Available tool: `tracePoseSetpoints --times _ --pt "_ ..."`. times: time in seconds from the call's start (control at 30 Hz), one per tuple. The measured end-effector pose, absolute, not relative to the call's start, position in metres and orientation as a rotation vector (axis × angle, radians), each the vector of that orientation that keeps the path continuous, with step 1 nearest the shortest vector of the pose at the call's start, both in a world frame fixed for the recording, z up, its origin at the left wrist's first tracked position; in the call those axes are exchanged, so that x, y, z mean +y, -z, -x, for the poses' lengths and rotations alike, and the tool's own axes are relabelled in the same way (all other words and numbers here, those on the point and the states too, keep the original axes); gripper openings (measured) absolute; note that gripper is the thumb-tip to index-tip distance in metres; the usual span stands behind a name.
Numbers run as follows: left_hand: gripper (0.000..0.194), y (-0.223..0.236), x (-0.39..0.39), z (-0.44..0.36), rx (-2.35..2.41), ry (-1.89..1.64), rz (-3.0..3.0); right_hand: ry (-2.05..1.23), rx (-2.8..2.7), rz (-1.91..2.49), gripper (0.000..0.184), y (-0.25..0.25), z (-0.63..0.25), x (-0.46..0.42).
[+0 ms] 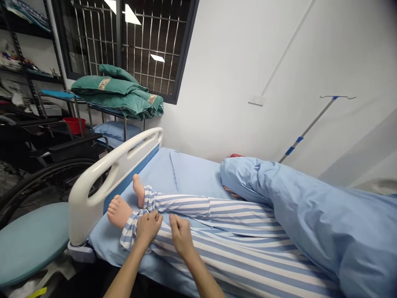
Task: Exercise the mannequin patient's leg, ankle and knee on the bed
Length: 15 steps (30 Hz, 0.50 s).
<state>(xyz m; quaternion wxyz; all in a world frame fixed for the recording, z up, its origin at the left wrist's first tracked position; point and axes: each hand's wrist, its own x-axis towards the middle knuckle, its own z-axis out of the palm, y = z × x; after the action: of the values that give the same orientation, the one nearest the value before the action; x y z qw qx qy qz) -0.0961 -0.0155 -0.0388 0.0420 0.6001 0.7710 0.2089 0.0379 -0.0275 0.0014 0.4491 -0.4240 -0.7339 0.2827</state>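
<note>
A figure that looks like a manikin lies on the bed in blue-and-white striped trousers (235, 252). Its near foot (119, 211) and far foot (139, 191) stick out bare by the footboard. My left hand (149, 227) is closed over the near trouser leg, just above the ankle. A little to its right, over the same leg, my right hand (181, 235) is closed too, thumb on top. Whether cloth is caught in either fist is hidden. A blue quilt (310, 207) is folded back over the upper legs, and fingers (233, 193) show under its edge.
The white footboard (124, 153) rises at the left end of the bed sheet (192, 169). Beyond it stand a wheelchair (52, 161) and a teal round top (34, 240). Green quilts (124, 93) lie stacked below the window. A drip pole (310, 126) stands behind the bed.
</note>
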Motion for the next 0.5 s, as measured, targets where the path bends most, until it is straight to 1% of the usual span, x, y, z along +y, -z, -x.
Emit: tracePoseSetpoints --times 0.07,0.17,0.3,0.5 --pt "0.029 0.042 -0.015 0.101 2.281 -0.660 -1.864 -0.782 -1.802 0.972 0.040 -0.002 -0.001 -0.026" --pt "0.032 0.047 -0.015 0.105 2.233 -0.713 -1.887 -0.810 -1.670 1.037 0.041 0.014 0.024 -0.022" --pt "0.036 0.051 -0.015 0.103 2.253 -0.806 -1.842 -0.714 -1.554 1.188 0.042 0.037 0.025 -0.014" --pt "0.031 0.049 -0.015 0.104 2.182 -0.939 -1.734 -0.793 -1.515 1.184 0.044 0.039 0.026 -0.009"
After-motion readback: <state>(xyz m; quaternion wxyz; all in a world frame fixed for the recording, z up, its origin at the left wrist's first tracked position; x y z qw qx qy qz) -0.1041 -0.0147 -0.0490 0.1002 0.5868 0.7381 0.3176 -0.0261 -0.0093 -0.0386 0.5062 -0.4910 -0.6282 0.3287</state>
